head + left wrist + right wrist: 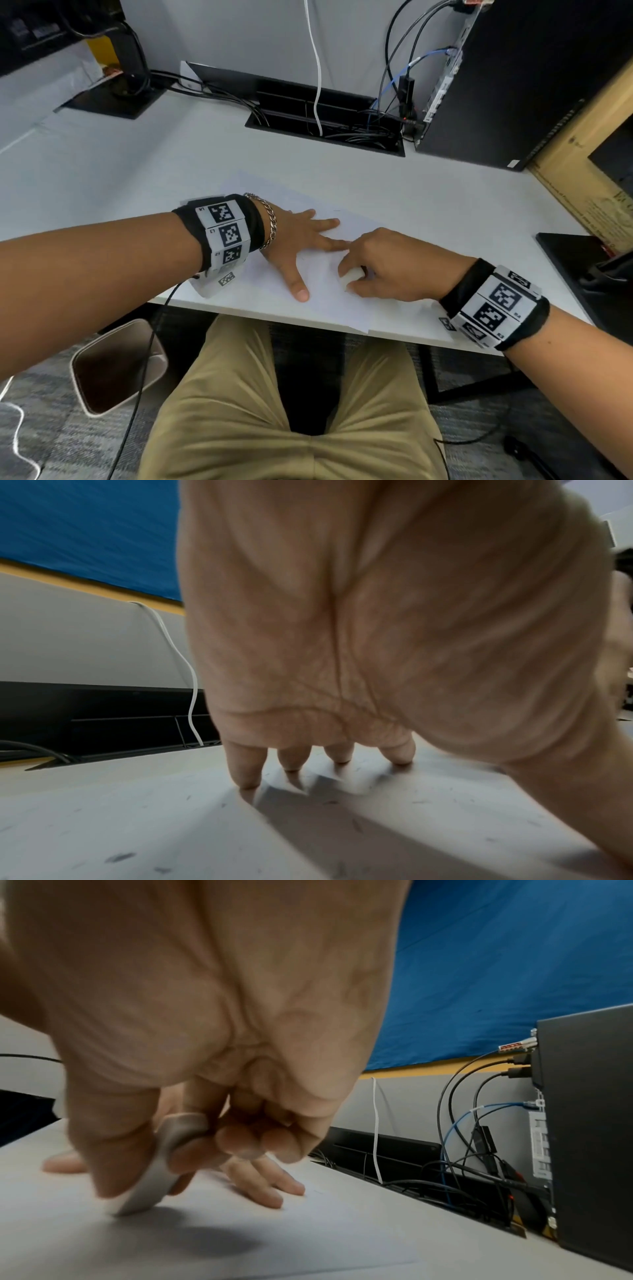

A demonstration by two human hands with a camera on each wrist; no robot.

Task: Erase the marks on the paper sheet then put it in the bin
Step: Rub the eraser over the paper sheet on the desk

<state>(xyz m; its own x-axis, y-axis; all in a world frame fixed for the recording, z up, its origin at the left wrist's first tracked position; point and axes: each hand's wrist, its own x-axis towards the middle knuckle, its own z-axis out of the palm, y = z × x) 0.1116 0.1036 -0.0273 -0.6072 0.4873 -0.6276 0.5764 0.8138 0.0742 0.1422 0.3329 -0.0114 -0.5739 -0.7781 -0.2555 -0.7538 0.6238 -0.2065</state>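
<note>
A white paper sheet (322, 298) lies on the white desk (428, 205), its near corner over the desk's front edge. My left hand (301, 240) lies flat on the sheet with fingers spread, pressing it down; its fingertips (246, 780) touch the paper. My right hand (380, 267) pinches a white eraser (349, 275) between thumb and fingers, and the eraser's lower end (137, 1202) touches the sheet just right of the left thumb. Small grey crumbs (120, 857) lie scattered on the paper. A faint short mark (337, 210) shows beyond the left fingers.
A beige bin (116, 370) stands on the floor below the desk's left front edge. A black computer tower (513, 85) with several cables stands at the back right, beside an open cable tray (325, 120). A cardboard box (589, 178) is at the far right.
</note>
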